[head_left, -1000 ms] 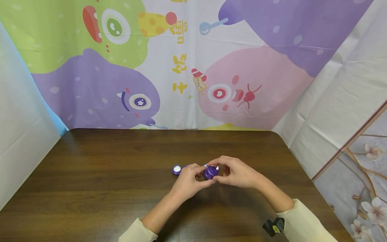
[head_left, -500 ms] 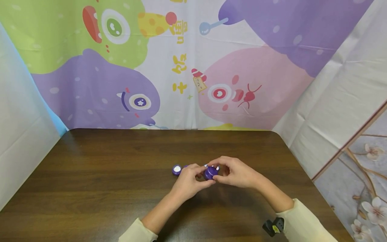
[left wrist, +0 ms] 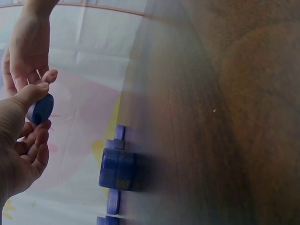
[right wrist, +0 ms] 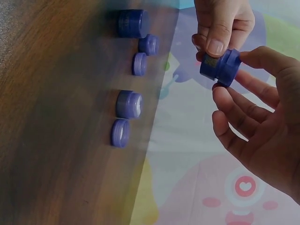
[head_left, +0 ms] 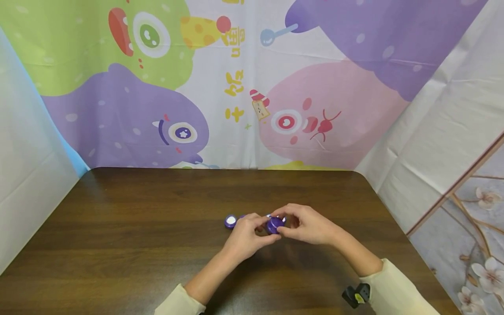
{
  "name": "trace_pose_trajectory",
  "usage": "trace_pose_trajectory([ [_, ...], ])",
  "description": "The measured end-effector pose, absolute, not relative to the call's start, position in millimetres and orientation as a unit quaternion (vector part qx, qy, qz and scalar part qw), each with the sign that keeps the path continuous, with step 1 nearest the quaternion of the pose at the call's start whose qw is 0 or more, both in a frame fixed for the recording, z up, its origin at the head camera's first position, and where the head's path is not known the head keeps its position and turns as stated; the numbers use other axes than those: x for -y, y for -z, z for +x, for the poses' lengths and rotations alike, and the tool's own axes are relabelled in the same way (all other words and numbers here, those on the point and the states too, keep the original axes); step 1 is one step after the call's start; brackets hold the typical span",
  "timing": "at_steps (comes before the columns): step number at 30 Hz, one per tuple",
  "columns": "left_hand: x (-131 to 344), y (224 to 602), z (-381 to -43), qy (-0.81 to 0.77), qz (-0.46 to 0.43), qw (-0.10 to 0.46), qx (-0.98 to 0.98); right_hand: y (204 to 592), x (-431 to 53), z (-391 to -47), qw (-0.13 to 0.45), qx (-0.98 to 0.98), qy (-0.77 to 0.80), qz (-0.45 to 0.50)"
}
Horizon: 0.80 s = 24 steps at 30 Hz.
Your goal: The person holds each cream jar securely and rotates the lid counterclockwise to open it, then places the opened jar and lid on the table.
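Note:
A small purple-blue cosmetic jar (right wrist: 213, 69) with a gold-marked side is held above the table between both hands. My left hand (head_left: 245, 236) grips the jar's marked body, its thumb along the side in the right wrist view. At the other end, my right hand (head_left: 310, 225) pinches the jar's rim part (right wrist: 228, 70) between thumb and fingers. In the left wrist view the tilted jar (left wrist: 43, 108) shows its dark blue end, and the right hand (left wrist: 29, 58) reaches it from above. Part of the jar is hidden behind the fingers.
On the brown wooden table (head_left: 130, 245) stand a bigger blue jar (right wrist: 133, 23), a smaller jar (right wrist: 149, 44) and a lid (right wrist: 139, 64) beside it. Another jar (right wrist: 129, 104) with a white top and a ring-like lid (right wrist: 120, 133) stand apart. A cartoon-printed curtain (head_left: 232, 144) hangs behind.
Both hands stay in nearly the same place around the jar. The right thumb lies slightly farther over it than before.

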<state>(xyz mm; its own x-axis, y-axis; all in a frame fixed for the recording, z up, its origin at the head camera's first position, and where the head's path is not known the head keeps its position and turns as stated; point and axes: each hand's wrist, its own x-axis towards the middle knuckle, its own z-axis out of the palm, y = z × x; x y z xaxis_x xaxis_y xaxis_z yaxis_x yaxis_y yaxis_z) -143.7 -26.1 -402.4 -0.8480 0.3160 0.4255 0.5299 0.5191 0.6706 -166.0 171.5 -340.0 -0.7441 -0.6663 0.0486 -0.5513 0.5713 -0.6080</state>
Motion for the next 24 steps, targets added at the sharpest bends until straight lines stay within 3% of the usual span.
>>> trace_pose_trajectory([
  [24, 26.9, 399.7, -142.1, 0.427, -0.237, 0.111, 0.866, 339.1, -171.5, -165.8, 0.072, -0.881, 0.303, -0.356],
])
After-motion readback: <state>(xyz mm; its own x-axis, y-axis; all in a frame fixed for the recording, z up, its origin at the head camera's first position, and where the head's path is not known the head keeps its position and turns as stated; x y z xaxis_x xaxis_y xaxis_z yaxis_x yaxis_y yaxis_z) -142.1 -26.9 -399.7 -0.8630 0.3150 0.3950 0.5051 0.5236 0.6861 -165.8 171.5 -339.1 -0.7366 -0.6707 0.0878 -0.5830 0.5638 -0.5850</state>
